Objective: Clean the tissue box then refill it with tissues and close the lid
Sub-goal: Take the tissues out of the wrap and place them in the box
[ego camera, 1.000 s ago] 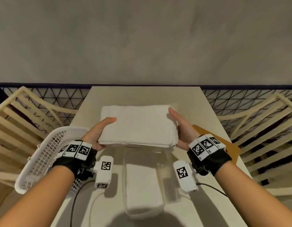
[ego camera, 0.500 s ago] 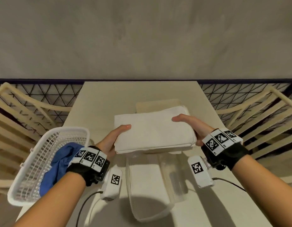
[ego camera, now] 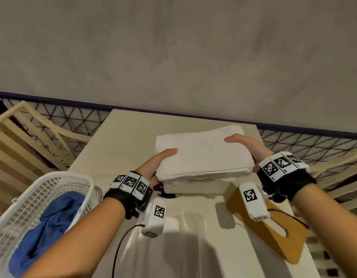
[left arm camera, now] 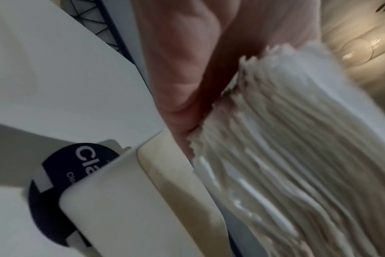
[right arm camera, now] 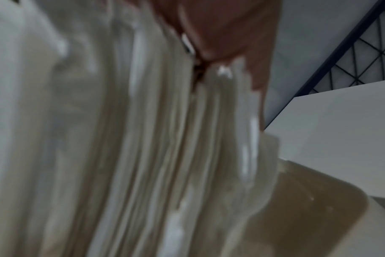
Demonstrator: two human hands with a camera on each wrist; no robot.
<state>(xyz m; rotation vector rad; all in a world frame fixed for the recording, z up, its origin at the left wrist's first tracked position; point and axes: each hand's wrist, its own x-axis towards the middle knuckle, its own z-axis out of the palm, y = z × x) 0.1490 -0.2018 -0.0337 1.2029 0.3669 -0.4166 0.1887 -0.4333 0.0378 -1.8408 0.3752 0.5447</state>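
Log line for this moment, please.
phase: refill | both hands, left and right, grip tissue stack above open tissue box | lid off, right of box

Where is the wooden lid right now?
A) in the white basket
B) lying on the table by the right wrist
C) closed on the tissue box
B: the wooden lid lies flat on the table beneath the right wrist, while both hands hold the tissue stack above the tissue box.
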